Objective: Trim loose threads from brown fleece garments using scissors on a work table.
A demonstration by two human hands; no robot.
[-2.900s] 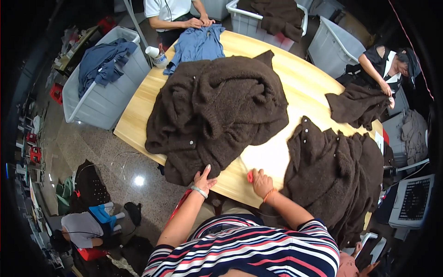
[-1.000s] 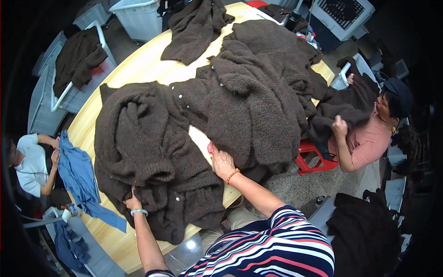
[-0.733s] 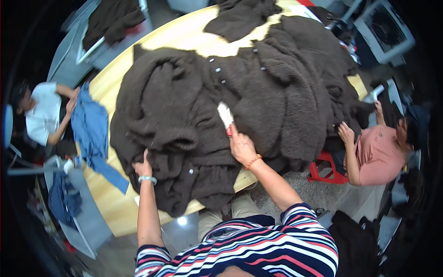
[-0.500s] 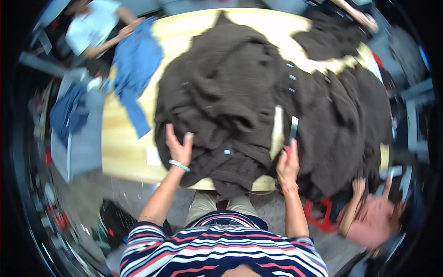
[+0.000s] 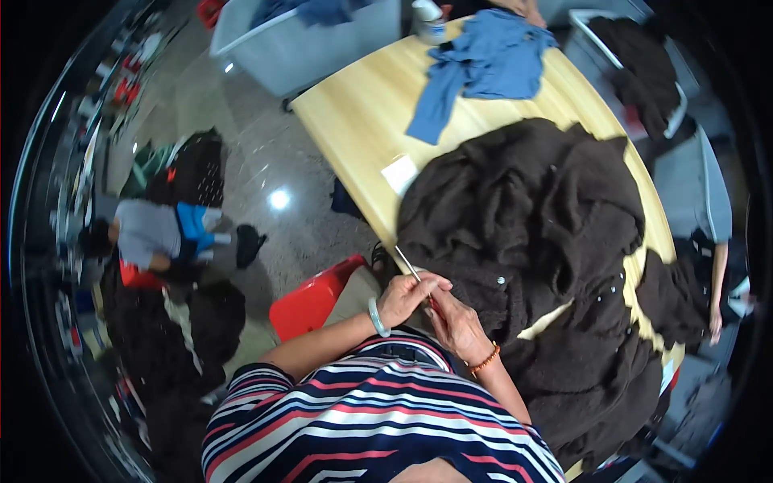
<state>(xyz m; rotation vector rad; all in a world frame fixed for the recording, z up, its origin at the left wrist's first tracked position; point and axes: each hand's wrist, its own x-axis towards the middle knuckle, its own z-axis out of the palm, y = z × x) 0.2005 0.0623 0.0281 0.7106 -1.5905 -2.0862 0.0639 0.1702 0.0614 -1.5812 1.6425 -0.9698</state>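
Observation:
My right hand [image 5: 459, 328] is closed around a red-handled tool with a slim metal blade [image 5: 407, 264]; whether it is a pair of scissors I cannot tell. My left hand [image 5: 409, 299] meets it, fingers folded over the tool near the base of the blade. Both hands are close to my waist, at the table's near edge. Just beyond them lies a large dark brown fleecy garment [image 5: 515, 209], crumpled on the table, with a small light button-like spot [image 5: 501, 281]. More dark brown cloth [image 5: 596, 386] is heaped to the right, by my right forearm.
The pale wooden table [image 5: 354, 113] carries a blue garment [image 5: 503, 60], a white paper [image 5: 399, 174] and a white bottle [image 5: 428, 22]. Grey bins [image 5: 306, 52] stand around it. A red stool [image 5: 314, 299] is beside me. Another person [image 5: 149, 233] sits at left; a co-worker's arm [image 5: 717, 282] shows right.
My view has turned left. My left hand has left the brown garment and come together with my right hand at the tool, near my waist.

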